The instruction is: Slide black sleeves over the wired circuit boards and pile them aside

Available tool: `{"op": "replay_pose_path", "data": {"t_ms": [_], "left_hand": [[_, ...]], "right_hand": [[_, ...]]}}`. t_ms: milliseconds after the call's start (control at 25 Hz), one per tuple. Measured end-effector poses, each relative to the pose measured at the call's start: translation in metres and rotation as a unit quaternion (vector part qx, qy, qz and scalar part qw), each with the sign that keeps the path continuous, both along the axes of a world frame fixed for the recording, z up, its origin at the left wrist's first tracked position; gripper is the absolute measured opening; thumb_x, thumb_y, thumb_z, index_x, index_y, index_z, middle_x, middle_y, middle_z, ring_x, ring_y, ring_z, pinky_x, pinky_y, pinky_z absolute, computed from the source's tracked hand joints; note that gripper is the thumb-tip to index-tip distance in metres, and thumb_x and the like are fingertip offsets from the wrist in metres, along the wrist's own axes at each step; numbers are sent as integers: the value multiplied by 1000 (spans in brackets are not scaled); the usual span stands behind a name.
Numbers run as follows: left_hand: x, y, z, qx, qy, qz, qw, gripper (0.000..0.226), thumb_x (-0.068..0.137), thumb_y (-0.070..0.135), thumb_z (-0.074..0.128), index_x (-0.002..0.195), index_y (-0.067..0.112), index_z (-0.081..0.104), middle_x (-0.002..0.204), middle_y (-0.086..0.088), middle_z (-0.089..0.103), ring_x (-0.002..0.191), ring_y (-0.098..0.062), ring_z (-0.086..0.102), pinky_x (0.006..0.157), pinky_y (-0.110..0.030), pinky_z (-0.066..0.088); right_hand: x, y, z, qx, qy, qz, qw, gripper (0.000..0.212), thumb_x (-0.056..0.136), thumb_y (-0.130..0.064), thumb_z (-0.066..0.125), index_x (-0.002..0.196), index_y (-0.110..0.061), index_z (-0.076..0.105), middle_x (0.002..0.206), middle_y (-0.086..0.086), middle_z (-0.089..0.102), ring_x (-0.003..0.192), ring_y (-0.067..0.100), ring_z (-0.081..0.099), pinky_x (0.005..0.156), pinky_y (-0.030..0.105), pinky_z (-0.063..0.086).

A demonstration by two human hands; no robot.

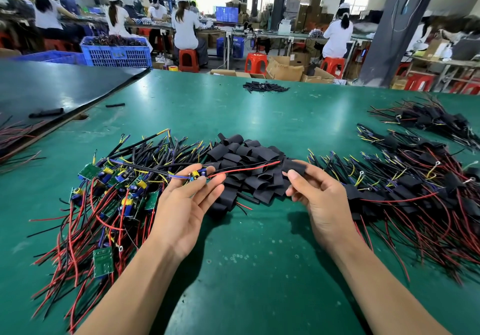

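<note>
Left hand (187, 199) palm-up above the green worktop (246, 269); fingers loosely curled, thumb and fingertips pinching one small circuit board (197, 174) with yellow and blue parts; its red and black wires (246, 166) trail right, across the heap of loose sleeves (246, 168) in the middle. Right hand (319, 194) pinches a single black sleeve (294, 167) between thumb and forefinger, other fingers half closed; the wire ends lie just beside the sleeve mouth, whether already inside I cannot tell.

Bare boards (111, 191) piled to the left; sleeved ones (415, 186) piled to the right, a second pile (428, 119) further back.

Risks, as judged:
- sleeve looks flattened; if the mouth is not pinched open the two wires may split, one going outside it;
- tall parts on the board could catch the sleeve edge and stall the slide, or bend;
- trailing wires rest on the loose heap; pulling may drag other sleeves along;
- the light fingertip hold on the board may slip under the push.
</note>
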State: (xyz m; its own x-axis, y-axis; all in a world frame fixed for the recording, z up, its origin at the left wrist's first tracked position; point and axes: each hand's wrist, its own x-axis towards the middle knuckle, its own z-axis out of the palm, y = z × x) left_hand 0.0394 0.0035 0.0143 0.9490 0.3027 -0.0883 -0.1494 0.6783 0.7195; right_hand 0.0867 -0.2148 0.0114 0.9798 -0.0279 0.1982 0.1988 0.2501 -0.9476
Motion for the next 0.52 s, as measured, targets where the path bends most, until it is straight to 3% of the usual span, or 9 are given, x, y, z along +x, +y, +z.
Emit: {"op": "replay_pose_path", "data": {"t_ms": [160, 360, 520], "left_hand": [[0, 0, 0, 8, 0, -2, 1000, 23, 94, -7, 51, 103, 10, 62, 104, -17, 73, 94, -33, 74, 81, -36, 61], [-1, 0, 0, 17, 3, -14, 1000, 24, 93, -8, 51, 102, 11, 64, 109, -18, 72, 94, -32, 74, 80, -35, 61], [-2, 0, 1, 16, 8, -32, 999, 26, 93, -7, 49, 99, 13, 64, 108, -17, 73, 92, -31, 74, 75, -33, 61]], "right_hand": [[-1, 1, 1, 6, 7, 7, 1000, 21, 85, -9, 73, 105, -10, 75, 87, 14, 74, 58, 14, 58, 56, 21, 46], [0, 1, -1, -27, -8, -6, 1000, 21, 87, -6, 72, 108, -7, 74, 75, 4, 70, 56, 13, 57, 55, 19, 46], [1, -1, -2, -26, 1, -9, 1000, 19, 86, -8, 74, 106, -8, 75, 84, 11, 74, 55, 12, 56, 54, 18, 45]]}}
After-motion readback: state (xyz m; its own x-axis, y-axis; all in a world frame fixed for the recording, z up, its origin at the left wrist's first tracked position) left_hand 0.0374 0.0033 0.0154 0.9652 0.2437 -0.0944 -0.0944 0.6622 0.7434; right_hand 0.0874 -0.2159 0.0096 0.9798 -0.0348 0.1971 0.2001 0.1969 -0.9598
